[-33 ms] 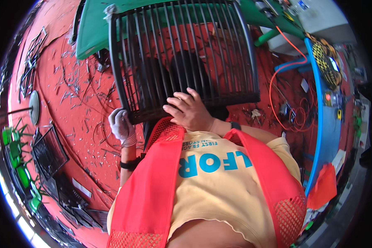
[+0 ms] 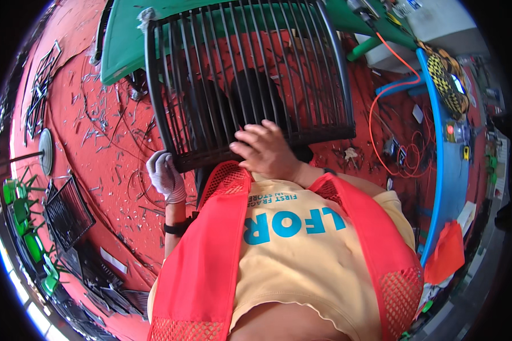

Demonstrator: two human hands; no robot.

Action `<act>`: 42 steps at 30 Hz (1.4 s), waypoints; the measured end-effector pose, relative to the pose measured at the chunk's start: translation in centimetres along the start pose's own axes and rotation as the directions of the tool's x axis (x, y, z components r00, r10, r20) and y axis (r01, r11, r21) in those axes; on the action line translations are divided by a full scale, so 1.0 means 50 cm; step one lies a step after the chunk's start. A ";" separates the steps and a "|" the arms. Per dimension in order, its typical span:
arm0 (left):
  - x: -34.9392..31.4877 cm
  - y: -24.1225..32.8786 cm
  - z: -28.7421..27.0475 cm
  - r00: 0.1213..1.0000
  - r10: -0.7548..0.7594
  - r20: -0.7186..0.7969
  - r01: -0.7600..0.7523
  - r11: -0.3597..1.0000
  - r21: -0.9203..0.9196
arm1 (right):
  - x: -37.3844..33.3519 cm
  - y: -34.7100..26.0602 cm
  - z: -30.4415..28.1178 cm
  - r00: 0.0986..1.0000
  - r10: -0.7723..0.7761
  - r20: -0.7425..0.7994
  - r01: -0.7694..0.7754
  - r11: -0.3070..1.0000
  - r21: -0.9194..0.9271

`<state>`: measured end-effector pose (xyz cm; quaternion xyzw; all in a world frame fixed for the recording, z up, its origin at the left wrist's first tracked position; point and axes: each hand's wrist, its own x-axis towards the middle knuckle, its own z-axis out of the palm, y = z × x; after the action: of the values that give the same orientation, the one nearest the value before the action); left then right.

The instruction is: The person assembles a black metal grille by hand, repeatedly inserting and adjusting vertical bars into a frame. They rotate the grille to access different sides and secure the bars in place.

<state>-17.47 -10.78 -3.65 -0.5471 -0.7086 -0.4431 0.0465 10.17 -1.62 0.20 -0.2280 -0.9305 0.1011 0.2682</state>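
A black slatted frame [image 2: 323, 134] with curved side rails lies over my knees, its far end resting across the green table. My left hand [image 2: 166, 175], in a pale striped glove, is closed around the frame's near left corner; part of its grip is hidden. Bare and slightly blurred, my right hand [image 2: 267, 150] has its fingers stretched apart over the near rail, around its middle. Whether those fingertips touch the slats is hard to tell. A wad of clear plastic wrap [image 2: 147, 18] covers the frame's far left corner.
Beyond the frame stands the green table [image 2: 122, 51]. On the right, a blue bench [image 2: 446, 187] carries a yellow-and-black cord bundle [image 2: 445, 82], and an orange cable [image 2: 371, 122] hangs nearby. Dark scraps litter the red floor [image 2: 105, 153]. Black frames [image 2: 68, 213] lie at the left.
My right hand has shifted slightly right and its fingers look more lifted and blurred. The frame and my left hand sit a touch further left in view.
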 end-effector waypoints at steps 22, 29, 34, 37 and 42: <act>-0.001 0.010 -0.007 0.999 -0.010 0.042 0.010 1.000 0.004 | -0.172 0.162 -0.193 0.873 0.430 0.232 -0.285 0.834 -0.472; -0.003 0.017 -0.014 0.997 -0.052 0.050 0.053 0.999 -0.007 | -0.168 0.171 -0.189 0.891 0.359 0.279 -0.206 0.866 -0.455; -0.002 0.016 -0.016 0.993 -0.101 0.055 0.100 0.995 0.024 | -0.168 0.167 -0.186 0.890 0.369 0.268 -0.224 0.866 -0.448; -0.003 0.011 -0.014 0.993 -0.095 0.064 0.094 0.995 0.017 | -0.156 0.135 -0.192 0.870 0.442 0.219 -0.286 0.813 -0.506; -0.006 0.008 -0.011 0.996 -0.076 0.054 0.075 0.997 0.028 | -0.125 0.035 -0.204 0.829 0.553 0.087 -0.465 0.767 -0.442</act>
<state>-17.24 -11.39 -3.23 -0.5314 -0.7355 -0.4199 0.0172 21.09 -2.41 5.33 -0.5109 -0.8562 0.0006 0.0769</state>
